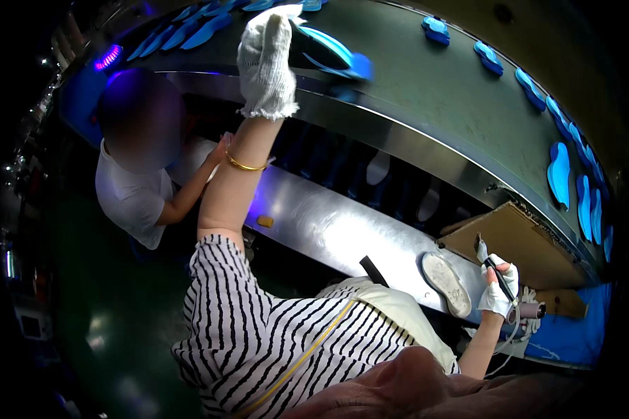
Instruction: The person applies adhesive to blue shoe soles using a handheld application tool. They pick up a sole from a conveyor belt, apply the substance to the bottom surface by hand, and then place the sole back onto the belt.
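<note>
White glare hits the metal bench (pixel 370 241) while picture edges darken.

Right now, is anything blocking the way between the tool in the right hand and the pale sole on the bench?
Nothing visible: the right hand holds the black-handled tool to the right of the pale sole, and only the metal bench shows between them.

No legible text or numbers

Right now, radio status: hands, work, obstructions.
Left hand holds blue shoe piece over conveyor. Right hand holds black-handled tool. Sole on bench. Co-worker beside left forearm.
</note>
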